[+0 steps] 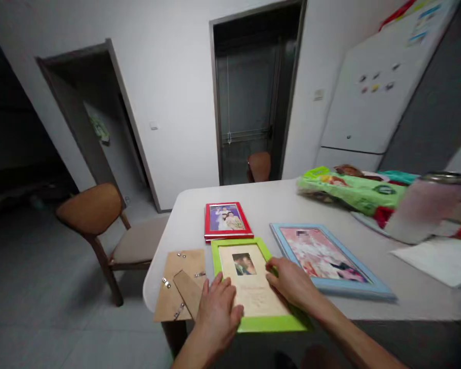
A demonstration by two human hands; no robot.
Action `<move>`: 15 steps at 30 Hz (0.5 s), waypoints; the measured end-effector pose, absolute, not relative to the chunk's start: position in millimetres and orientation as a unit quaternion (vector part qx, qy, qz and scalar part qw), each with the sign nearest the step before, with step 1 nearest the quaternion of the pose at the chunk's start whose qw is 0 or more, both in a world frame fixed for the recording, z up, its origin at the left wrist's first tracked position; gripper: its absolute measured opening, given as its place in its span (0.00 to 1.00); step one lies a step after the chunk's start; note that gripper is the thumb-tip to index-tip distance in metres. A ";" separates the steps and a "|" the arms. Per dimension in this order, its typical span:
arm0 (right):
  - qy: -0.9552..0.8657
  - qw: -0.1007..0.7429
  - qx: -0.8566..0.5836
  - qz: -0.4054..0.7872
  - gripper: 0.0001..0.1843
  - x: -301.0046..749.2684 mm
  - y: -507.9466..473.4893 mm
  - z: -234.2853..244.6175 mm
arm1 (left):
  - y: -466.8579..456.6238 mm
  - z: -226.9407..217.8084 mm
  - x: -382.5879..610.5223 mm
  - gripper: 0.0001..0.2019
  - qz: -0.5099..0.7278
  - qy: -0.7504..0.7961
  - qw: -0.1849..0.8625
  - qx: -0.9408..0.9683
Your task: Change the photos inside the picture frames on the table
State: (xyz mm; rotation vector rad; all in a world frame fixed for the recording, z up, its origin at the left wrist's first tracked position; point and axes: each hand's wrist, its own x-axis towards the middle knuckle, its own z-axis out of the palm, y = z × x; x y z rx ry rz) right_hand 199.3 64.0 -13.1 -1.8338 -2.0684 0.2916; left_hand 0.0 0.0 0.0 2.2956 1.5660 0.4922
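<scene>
A green picture frame [218,252] lies flat at the near edge of the white table [276,205]. A beige sheet with a small photo [249,279] lies inside it. My left hand [217,311] rests flat on the sheet's lower left part, fingers stretched out. My right hand [289,280] lies on the frame's right side, fingers curled down against the sheet's edge. It holds nothing that I can see. A brown backing board with a stand and metal clips [178,287] lies just left of the green frame.
A red frame [226,220] lies behind the green one, and a larger blue frame [326,259] lies to its right. Snack bags [349,192], a tumbler [426,207] and white paper [441,259] crowd the table's right end. A wooden chair [99,225] stands at the left.
</scene>
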 end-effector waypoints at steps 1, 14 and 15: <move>-0.728 0.177 -0.656 0.087 0.19 200.1 67.1 -14.4 | 1.1 -0.2 -0.9 0.13 0.170 0.549 0.157 0.803; -0.396 0.488 -0.504 0.593 0.43 180.2 34.1 46.8 | 0.4 22.9 29.7 0.40 0.329 0.496 0.267 0.758; -0.400 0.496 -0.500 0.586 0.44 177.9 33.0 50.9 | -1.2 26.8 36.1 0.42 0.340 0.478 0.264 0.766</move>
